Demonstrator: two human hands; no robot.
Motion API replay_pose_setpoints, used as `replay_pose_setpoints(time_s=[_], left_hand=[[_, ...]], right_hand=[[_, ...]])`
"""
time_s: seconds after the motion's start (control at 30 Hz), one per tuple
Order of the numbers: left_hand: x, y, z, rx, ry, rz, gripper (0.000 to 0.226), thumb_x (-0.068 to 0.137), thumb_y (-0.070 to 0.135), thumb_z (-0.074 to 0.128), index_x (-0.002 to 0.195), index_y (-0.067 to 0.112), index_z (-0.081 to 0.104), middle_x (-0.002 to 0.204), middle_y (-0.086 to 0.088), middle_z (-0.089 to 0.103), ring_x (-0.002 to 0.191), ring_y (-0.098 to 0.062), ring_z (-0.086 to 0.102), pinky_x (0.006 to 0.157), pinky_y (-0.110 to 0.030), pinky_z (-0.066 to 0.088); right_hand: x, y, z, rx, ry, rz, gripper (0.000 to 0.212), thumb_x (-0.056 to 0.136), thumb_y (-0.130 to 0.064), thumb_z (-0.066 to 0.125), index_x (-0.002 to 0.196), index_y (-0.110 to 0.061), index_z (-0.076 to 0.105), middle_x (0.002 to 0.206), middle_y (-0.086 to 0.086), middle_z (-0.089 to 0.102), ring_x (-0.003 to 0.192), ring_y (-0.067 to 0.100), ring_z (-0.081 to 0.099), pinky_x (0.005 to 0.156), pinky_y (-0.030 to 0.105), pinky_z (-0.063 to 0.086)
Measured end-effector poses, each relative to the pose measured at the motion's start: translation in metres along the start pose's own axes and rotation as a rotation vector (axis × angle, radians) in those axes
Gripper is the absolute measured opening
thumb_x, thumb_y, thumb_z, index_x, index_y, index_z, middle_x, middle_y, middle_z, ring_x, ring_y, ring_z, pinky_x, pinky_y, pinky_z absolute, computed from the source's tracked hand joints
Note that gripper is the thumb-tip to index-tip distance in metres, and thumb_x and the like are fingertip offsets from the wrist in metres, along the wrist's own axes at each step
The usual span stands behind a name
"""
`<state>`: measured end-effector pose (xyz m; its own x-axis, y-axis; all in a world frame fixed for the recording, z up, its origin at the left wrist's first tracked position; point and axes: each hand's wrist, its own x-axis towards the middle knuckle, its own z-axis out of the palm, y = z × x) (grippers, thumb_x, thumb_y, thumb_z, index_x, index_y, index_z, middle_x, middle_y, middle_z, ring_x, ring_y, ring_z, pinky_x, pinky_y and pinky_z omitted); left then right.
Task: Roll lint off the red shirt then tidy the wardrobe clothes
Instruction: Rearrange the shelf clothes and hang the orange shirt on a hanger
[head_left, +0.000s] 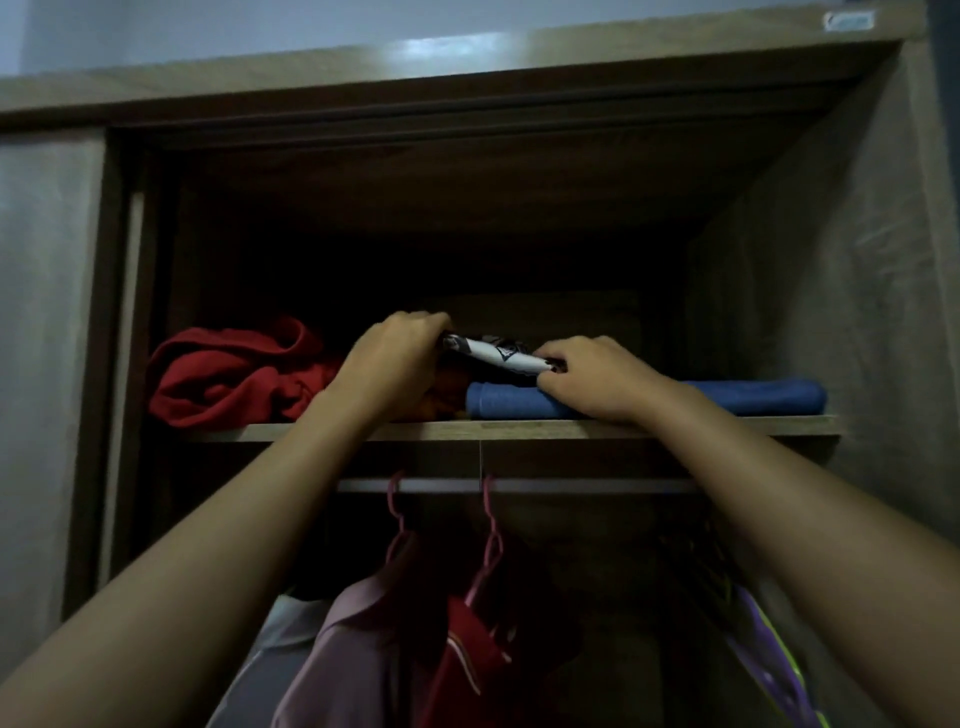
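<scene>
Crumpled red garment (228, 376), folded blue garment (727, 397), black-and-white patterned cloth (498, 353), pink hangers (397, 512), brown wood-grain shelf (311, 431).

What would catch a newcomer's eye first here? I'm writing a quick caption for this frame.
Both hands, the left hand and the right hand, reach up to the wardrobe shelf and grip a white patterned folded cloth between them. A crumpled red garment lies at the shelf's left, a folded blue garment at its right. Below, pink hangers hold clothes on the rail.
</scene>
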<state>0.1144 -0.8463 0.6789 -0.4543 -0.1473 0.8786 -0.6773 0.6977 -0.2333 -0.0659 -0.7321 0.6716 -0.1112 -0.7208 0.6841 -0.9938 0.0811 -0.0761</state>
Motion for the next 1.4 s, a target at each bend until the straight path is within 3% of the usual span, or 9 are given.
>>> replay_pose_setpoints(time_s=[0.27,0.4,0.57,0.8,0.97,1.1,1.2,1.27,1.4], left_hand=[[-0.001,-0.004,0.003,-0.035,-0.037,0.0,0.024,0.09,0.024,0.051,0.113,0.017,0.056,0.108,-0.005,0.058,0.101,-0.024,0.054,0.086,-0.043,0.047],[0.011,-0.002,0.0,-0.04,-0.179,-0.074,0.031,0.087,0.029,0.055,0.117,0.019,0.055,0.114,-0.006,0.055,0.108,-0.025,0.052,0.09,-0.041,0.044],[0.025,0.008,0.008,-0.221,-0.344,-0.144,0.01,0.092,0.014,0.049,0.094,0.021,0.056,0.09,-0.001,0.057,0.076,-0.013,0.053,0.065,-0.027,0.039],[0.045,0.057,0.017,-0.348,-0.441,0.015,0.019,0.096,0.013,0.043,0.106,0.021,0.057,0.096,0.0,0.056,0.086,-0.017,0.053,0.077,-0.03,0.037],[0.052,0.073,0.015,-0.275,-0.67,-0.08,0.027,0.093,0.017,0.045,0.116,0.016,0.059,0.102,-0.005,0.059,0.094,-0.022,0.057,0.083,-0.036,0.046],[0.058,0.069,-0.012,-0.515,-0.895,-0.154,0.016,0.091,0.035,0.049,0.101,0.026,0.057,0.11,-0.01,0.058,0.093,-0.023,0.054,0.078,-0.036,0.044],[0.071,0.07,-0.01,-0.729,-0.732,-0.169,0.037,0.1,0.041,0.032,0.116,0.019,0.057,0.127,-0.007,0.054,0.105,-0.021,0.051,0.088,-0.035,0.038],[0.071,0.071,0.006,-0.636,-0.679,-0.213,0.052,0.1,0.05,0.025,0.13,0.017,0.051,0.127,-0.006,0.053,0.107,-0.02,0.05,0.093,-0.034,0.034],[0.067,0.071,0.041,-0.481,-0.826,-0.249,0.032,0.097,0.045,0.033,0.104,0.024,0.056,0.112,-0.006,0.059,0.098,-0.022,0.055,0.097,-0.04,0.041]], right_hand=[[0.025,0.022,-0.024,-0.048,-0.31,0.046,0.042,0.09,-0.016,0.057,0.131,-0.024,0.052,0.106,-0.002,0.059,0.096,0.015,0.057,0.08,0.029,0.042],[0.029,0.03,-0.024,-0.192,-0.268,0.042,0.051,0.092,-0.008,0.05,0.138,-0.031,0.048,0.127,0.002,0.057,0.106,0.02,0.055,0.09,0.033,0.044],[0.025,0.044,-0.034,-0.333,-0.176,0.052,0.056,0.089,-0.005,0.054,0.137,-0.032,0.048,0.124,0.004,0.057,0.105,0.023,0.056,0.089,0.035,0.046],[-0.005,0.076,-0.078,-0.51,-0.164,0.165,0.051,0.089,-0.006,0.052,0.128,-0.037,0.056,0.109,0.005,0.057,0.088,0.023,0.055,0.076,0.036,0.046],[-0.021,0.064,-0.078,-0.524,-0.362,0.273,0.048,0.09,-0.008,0.046,0.132,-0.028,0.054,0.124,0.007,0.059,0.107,0.027,0.056,0.08,0.029,0.04],[-0.021,0.055,-0.086,-0.221,-0.283,0.379,0.023,0.091,-0.034,0.042,0.083,-0.021,0.06,0.089,0.004,0.061,0.074,0.019,0.052,0.064,0.032,0.035],[-0.009,0.052,-0.081,-0.212,-0.157,0.316,0.042,0.099,-0.045,0.028,0.109,-0.02,0.061,0.123,0.007,0.059,0.104,0.022,0.053,0.086,0.037,0.039],[-0.003,0.051,-0.07,-0.208,-0.169,0.3,0.05,0.102,-0.044,0.026,0.133,-0.018,0.053,0.14,0.008,0.05,0.122,0.024,0.048,0.098,0.037,0.036],[0.007,0.066,-0.054,-0.337,-0.383,0.37,0.034,0.101,-0.026,0.032,0.112,-0.009,0.059,0.119,0.011,0.058,0.094,0.02,0.051,0.081,0.032,0.036]])
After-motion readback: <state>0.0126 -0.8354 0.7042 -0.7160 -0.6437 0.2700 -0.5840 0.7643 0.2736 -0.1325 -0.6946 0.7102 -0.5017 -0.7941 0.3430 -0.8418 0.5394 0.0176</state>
